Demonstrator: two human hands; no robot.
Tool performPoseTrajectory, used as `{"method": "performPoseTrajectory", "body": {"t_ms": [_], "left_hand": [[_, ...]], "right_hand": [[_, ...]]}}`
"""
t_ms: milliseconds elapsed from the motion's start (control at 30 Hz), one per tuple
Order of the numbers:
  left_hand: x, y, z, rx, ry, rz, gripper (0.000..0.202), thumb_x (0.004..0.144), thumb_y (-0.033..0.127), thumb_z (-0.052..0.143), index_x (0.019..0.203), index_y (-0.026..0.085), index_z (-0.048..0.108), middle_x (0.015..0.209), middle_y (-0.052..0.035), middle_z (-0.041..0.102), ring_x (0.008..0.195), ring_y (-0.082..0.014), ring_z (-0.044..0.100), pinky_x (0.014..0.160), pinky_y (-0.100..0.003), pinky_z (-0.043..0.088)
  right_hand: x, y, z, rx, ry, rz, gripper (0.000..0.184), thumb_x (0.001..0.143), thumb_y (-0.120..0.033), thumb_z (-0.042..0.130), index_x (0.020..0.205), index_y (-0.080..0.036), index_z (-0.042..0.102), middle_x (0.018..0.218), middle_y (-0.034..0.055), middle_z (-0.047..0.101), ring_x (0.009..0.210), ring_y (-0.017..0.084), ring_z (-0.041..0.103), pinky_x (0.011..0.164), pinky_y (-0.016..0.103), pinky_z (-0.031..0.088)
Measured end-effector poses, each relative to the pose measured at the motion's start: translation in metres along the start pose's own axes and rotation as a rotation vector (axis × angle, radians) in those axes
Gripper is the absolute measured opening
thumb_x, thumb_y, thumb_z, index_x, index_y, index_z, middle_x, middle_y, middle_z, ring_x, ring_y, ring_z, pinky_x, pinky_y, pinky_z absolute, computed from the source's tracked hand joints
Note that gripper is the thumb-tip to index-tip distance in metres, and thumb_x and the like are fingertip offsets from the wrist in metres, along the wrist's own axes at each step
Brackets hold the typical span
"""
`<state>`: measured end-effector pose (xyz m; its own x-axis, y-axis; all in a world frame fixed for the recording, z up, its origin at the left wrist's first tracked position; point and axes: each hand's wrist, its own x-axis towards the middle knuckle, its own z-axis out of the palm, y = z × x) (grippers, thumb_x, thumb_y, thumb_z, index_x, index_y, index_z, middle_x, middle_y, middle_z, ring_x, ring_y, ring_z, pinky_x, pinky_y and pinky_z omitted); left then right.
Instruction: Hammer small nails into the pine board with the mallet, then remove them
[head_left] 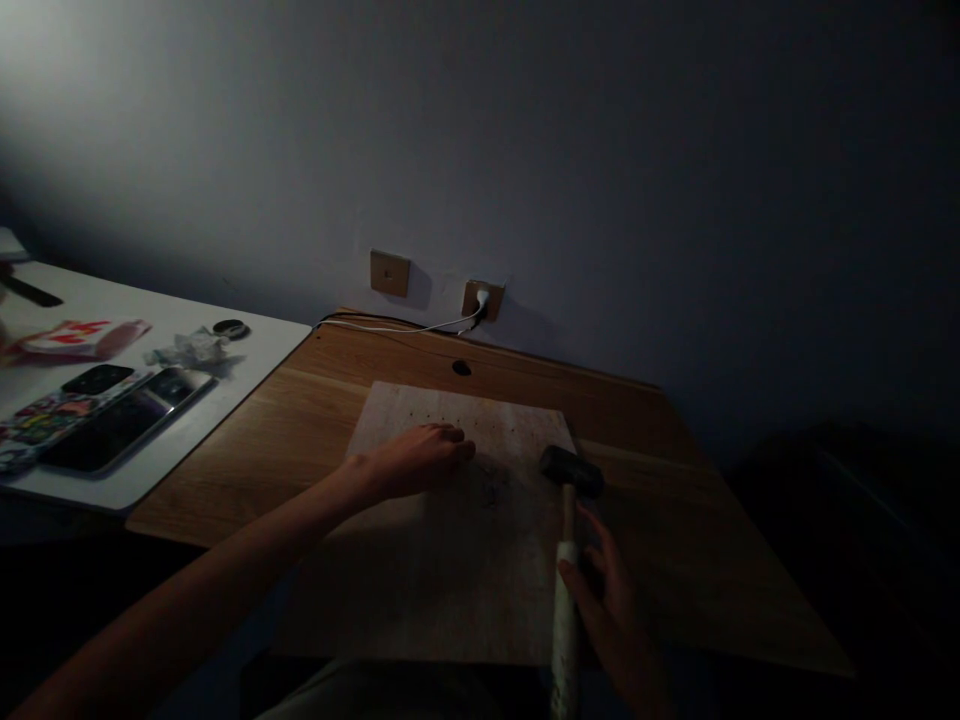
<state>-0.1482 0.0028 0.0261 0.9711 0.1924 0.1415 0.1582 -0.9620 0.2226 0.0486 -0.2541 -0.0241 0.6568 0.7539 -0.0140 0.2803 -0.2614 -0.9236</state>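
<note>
A pale wooden board (435,590) lies on the brown desk, with a row of small dark points along its far part. Over that row is my left hand (439,455), its fingers drawn together; whatever they pinch is hidden. Beside them on the board is a small scatter of thin dark pieces (491,485), too dim to make out singly. My right hand (611,590) grips the pale handle of a mallet (571,472). The mallet's black head is at the board's right edge; I cannot tell whether it rests there.
Left of the brown desk (247,440) stands a white table (277,340). On it are phones (120,425), a red and white packet (86,338), crumpled clear plastic (191,348) and a dark round object (231,329). Cables run to a wall socket (484,300) behind.
</note>
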Motion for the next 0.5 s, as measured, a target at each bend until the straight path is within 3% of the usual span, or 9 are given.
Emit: {"method": "performPoseTrajectory", "body": {"t_ms": [133,233,367,500], "left_hand": [[0.013,-0.002,-0.004,-0.105,0.035,-0.011,0.025,0.088,0.003,0.054,0.105,0.015,0.068,0.105,-0.0097,0.070,0.088,-0.0181,0.068,0.078,-0.028,0.052],[0.041,-0.008,-0.004,-0.262,0.082,0.007,0.024,0.082,0.001,0.057,0.099,0.014,0.069,0.101,-0.0071,0.071,0.081,-0.0143,0.067,0.072,-0.023,0.050],[0.091,-0.017,0.012,-0.404,0.107,-0.045,0.027,0.075,-0.001,0.063,0.096,0.012,0.072,0.090,-0.0038,0.074,0.076,-0.0127,0.066,0.070,-0.021,0.048],[0.127,-0.017,0.033,-0.498,0.169,-0.130,0.032,0.076,-0.002,0.062,0.103,0.012,0.072,0.091,-0.0038,0.076,0.079,-0.0133,0.068,0.073,-0.022,0.049]], "right_hand": [[0.003,-0.005,-0.014,0.081,-0.002,0.120,0.073,0.080,-0.058,0.068,0.145,-0.027,0.052,0.152,0.0129,0.059,0.136,0.035,0.058,0.109,0.049,0.049],[0.005,-0.010,-0.022,0.089,0.066,0.180,0.074,0.074,-0.060,0.073,0.138,-0.027,0.061,0.136,0.0128,0.072,0.125,0.037,0.066,0.098,0.048,0.055],[0.003,-0.027,-0.032,0.082,0.058,0.253,0.063,0.067,-0.061,0.077,0.118,-0.024,0.077,0.115,0.0098,0.080,0.116,0.038,0.070,0.094,0.044,0.056],[-0.001,-0.041,-0.041,0.095,0.062,0.378,0.058,0.067,-0.059,0.078,0.112,-0.022,0.081,0.105,0.0086,0.082,0.108,0.036,0.072,0.094,0.042,0.055]]}}
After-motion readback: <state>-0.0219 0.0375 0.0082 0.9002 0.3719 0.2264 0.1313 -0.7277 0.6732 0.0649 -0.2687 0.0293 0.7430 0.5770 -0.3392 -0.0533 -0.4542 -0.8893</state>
